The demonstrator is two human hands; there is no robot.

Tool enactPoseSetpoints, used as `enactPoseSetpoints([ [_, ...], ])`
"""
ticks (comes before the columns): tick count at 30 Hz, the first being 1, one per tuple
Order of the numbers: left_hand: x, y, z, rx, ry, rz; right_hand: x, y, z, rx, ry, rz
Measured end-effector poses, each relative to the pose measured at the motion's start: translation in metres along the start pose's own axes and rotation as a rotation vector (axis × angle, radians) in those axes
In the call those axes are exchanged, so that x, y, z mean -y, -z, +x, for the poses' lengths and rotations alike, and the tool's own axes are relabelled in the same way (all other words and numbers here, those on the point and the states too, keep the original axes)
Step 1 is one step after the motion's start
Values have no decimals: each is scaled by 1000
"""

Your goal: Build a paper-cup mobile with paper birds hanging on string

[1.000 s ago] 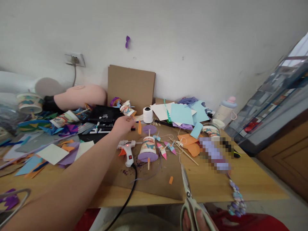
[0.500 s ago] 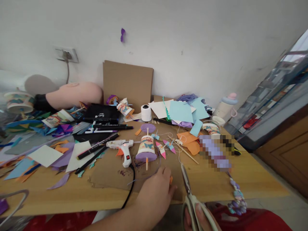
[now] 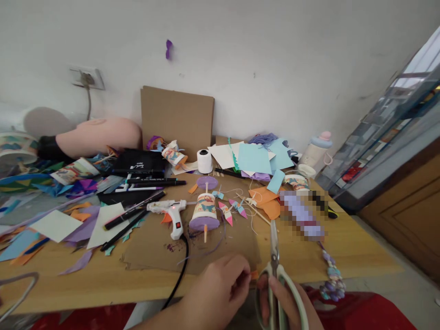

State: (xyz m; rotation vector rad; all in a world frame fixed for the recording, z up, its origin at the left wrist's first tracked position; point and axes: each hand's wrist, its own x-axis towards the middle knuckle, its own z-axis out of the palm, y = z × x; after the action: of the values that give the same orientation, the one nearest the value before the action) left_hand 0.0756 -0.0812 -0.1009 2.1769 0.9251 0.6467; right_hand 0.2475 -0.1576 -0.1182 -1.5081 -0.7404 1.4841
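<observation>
My left hand (image 3: 223, 282) is closed over the front edge of the table, fingers curled in a pinch. A small bit of orange paper (image 3: 254, 275) sticks out past its fingertips; the rest is hidden. Just to the right, my right hand (image 3: 287, 293) grips cream-handled scissors (image 3: 274, 250) with fingers through the loops. Their blades point away from me and look nearly together. Beyond the left hand, a patterned paper cup (image 3: 205, 206) with purple discs and a stick through it lies on cardboard (image 3: 151, 256). A purple strip (image 3: 220, 245) curves beside it.
A white hot glue gun (image 3: 174, 215), its light on, lies left of the cup with its black cord (image 3: 178, 279) running off the front edge. Pink paper pieces (image 3: 226, 213) on thread lie right. Markers (image 3: 134, 211), paper scraps and a thread spool (image 3: 205, 161) surround them.
My left hand has drawn down toward me, off the purple strip, and its fingers are more curled. The scissors have swung more upright and nearer the left hand. The view has shifted slightly right.
</observation>
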Motion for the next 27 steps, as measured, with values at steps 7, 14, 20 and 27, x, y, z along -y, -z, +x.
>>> enactPoseSetpoints([
  [7,5,9,-5,-61,-394,350,5,-15,12,57,83,-138],
  [14,3,16,-9,-26,-420,309,12,-25,15,89,196,-214],
  [20,-7,10,0,0,456,-585,21,-31,9,-17,122,-177],
  [27,2,4,11,99,692,-1015,30,-38,3,-46,105,-138],
])
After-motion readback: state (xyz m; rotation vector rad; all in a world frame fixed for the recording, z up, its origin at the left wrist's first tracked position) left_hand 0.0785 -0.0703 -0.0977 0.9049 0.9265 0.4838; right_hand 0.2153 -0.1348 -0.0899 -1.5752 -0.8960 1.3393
